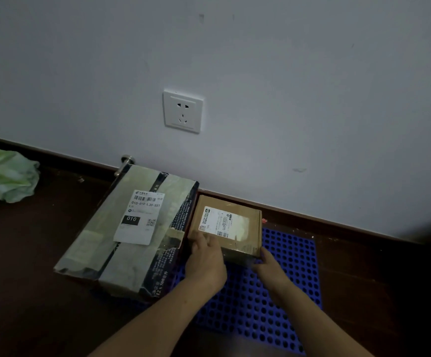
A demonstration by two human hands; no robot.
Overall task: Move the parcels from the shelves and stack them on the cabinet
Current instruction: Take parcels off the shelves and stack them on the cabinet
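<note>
Small parcel (pixel 231 228) sits on the blue mat (pixel 289 279), touching the big parcel (pixel 137 228). Left hand (pixel 205 258) and right hand (pixel 268 265) grip its near corners, fingers curled. Nothing looks stacked yet; the shelves are out of sight.

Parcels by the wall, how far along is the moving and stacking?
Done: the large taped parcel lies by the wall. In hand: the left hand and right hand grip the small brown box beside it, over the blue mat. Left: nothing is stacked on anything yet, and no shelves are in view, so how many parcels remain cannot be told.
</note>
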